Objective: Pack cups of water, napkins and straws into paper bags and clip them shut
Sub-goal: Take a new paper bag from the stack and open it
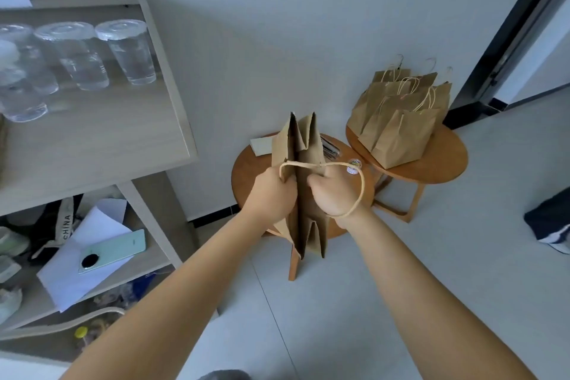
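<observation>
I hold a folded brown paper bag [308, 145] upright over a round wooden stool [243, 173]. My left hand [271, 194] grips the bag's left panel. On the right panel, my right hand [333, 191] has its fingers curled round the edge, and the cord handle [359, 191] loops over that wrist. The bag is only slightly spread along its folds. Several lidded clear cups of water [129, 49] stand on the shelf top at the left. Napkins [260, 145] and dark wrapped straws [330, 148] lie on the stool, partly hidden behind the bag.
A second round stool [438, 166] at the right carries several brown paper bags [401, 114] with cord handles. The lower shelf [151, 259] holds a green phone [114, 250], white paper and other items. A small round object [354, 165] sits at the first stool's right edge. A dark door frame [518, 25] rises at far right.
</observation>
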`<state>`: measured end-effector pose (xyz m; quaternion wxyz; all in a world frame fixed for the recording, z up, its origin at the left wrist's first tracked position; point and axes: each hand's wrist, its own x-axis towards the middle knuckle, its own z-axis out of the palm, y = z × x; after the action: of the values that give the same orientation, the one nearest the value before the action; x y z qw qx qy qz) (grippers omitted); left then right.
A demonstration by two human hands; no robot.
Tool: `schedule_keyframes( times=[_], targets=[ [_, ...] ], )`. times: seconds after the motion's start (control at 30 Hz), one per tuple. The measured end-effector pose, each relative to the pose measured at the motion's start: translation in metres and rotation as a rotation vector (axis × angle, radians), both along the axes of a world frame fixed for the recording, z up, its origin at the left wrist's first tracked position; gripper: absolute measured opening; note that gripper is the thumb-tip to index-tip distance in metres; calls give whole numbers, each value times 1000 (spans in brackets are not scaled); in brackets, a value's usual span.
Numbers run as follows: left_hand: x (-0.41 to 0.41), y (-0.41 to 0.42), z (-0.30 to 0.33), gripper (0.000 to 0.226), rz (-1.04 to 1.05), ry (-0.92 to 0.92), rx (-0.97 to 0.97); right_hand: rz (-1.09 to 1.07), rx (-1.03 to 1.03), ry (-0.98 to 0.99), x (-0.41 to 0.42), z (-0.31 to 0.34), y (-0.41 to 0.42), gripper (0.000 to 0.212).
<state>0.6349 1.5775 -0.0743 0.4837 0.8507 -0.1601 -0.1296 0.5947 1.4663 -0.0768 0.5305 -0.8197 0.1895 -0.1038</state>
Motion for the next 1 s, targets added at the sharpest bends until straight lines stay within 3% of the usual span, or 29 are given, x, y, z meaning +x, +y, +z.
schedule_keyframes(
  times=[0.1,0.33,0.63,0.77,1.0],
  targets=[
    [7,-6,-7,19,-34,-162,120,-21,-87,6,6,-14,-5,36],
    [44,5,-27,16,1,-209,274,-209,-749,215,18,-30,-23,11],
    [83,32,-38,18,-24,-291,793,-216,-1045,496,21,-20,-55,21],
    [85,19,-33,19,-4,-347,781,-215,-1116,497,27,-20,-55,23],
    [95,15,-40,20,-43,-287,631,-190,-1046,450,35,-36,-53,21]
  ],
)
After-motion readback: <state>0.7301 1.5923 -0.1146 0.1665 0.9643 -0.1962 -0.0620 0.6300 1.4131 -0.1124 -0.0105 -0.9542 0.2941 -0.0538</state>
